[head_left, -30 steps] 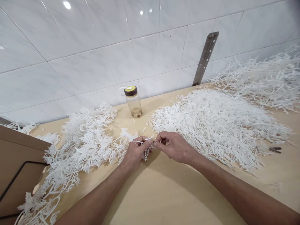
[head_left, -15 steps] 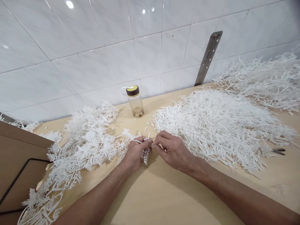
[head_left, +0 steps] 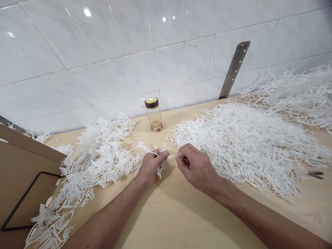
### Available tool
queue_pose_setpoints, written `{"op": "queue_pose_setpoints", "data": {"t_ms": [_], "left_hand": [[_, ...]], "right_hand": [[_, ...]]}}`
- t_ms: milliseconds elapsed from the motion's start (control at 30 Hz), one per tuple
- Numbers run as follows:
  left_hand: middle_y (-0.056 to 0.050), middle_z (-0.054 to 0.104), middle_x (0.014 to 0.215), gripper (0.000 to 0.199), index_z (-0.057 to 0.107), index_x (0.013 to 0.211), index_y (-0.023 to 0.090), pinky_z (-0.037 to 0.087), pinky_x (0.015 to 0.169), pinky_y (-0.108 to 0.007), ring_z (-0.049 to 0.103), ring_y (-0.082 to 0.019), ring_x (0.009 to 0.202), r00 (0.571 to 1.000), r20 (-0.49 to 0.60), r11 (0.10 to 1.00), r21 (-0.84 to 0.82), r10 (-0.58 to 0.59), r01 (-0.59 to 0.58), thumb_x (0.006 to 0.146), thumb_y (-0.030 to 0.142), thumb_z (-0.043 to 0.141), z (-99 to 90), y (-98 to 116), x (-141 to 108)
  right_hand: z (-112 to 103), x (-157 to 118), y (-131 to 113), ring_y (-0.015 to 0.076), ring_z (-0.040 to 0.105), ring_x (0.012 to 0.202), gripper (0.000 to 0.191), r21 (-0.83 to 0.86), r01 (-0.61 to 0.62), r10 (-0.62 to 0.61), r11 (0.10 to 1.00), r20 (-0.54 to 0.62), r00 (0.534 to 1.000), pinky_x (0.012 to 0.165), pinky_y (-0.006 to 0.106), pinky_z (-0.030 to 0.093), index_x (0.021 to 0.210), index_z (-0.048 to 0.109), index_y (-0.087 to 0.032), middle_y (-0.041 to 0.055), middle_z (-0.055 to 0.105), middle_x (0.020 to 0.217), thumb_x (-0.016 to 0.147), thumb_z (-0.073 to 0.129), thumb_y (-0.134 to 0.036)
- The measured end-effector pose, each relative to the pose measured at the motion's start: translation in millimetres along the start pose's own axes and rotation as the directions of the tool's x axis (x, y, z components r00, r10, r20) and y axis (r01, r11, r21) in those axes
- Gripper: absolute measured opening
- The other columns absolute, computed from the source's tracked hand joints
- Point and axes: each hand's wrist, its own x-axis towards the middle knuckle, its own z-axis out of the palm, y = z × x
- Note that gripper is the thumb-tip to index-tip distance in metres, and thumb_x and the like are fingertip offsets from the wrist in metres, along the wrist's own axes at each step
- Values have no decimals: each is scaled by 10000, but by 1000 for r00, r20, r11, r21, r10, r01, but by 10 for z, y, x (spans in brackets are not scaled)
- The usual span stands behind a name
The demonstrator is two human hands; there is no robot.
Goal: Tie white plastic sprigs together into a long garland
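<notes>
Sprig, white, branched: one, held at clock centre.
My left hand pinches it, seemingly as anchor; my right hand, fingertips narrowed on a pale strand, seems braced opposite. Tangled heap, nine o'clock; loose pile, three o'clock: apparently for reach.

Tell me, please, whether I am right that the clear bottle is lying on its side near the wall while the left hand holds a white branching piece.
Not quite: the head view shows the clear bottle standing upright, not lying down, near the wall while the left hand holds a white branching piece.
</notes>
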Motion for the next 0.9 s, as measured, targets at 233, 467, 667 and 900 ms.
{"op": "queue_pose_setpoints", "data": {"t_ms": [233, 467, 667, 900], "left_hand": [[9, 575, 560, 408, 666, 708, 132, 312, 471, -218, 487, -87, 477, 1000, 1, 998, 54, 20, -20, 633, 488, 851, 36, 5, -42], [37, 525, 532, 424, 592, 671, 155, 294, 470, -215, 434, -76, 471, 999, -1, 994, 97, 53, -53, 637, 490, 851, 84, 5, -78], [41, 511, 542, 419, 603, 702, 156, 278, 471, -221, 415, -76, 468, 999, 8, 978, 200, 49, -50, 676, 516, 815, 71, 4, -79], [38, 534, 552, 414, 613, 688, 154, 289, 477, -223, 431, -79, 477, 1000, 1, 984, 178, 23, -23, 639, 496, 843, 79, 17, -78]], "right_hand": [[-203, 100, 250, 161, 583, 690, 193, -199, -202, 193, 959, -64, 979, 623, 312, 451, 986, 603, -168, 105, 648, 1048, 863, 470, -100], [-14, 67, 57, 127, 540, 546, 158, 18, -332, 321, 943, 209, 924, 581, 285, 441, 950, 684, -195, 18, 665, 771, 890, 602, -316], [41, 53, 76, 119, 532, 547, 100, 82, -332, 315, 940, 168, 934, 574, 275, 418, 851, 653, -195, 11, 651, 763, 883, 598, -271], [39, 61, 59, 131, 523, 532, 125, 177, -485, 441, 857, 237, 866, 499, 250, 382, 828, 663, -201, -14, 623, 625, 850, 613, -313]]}}
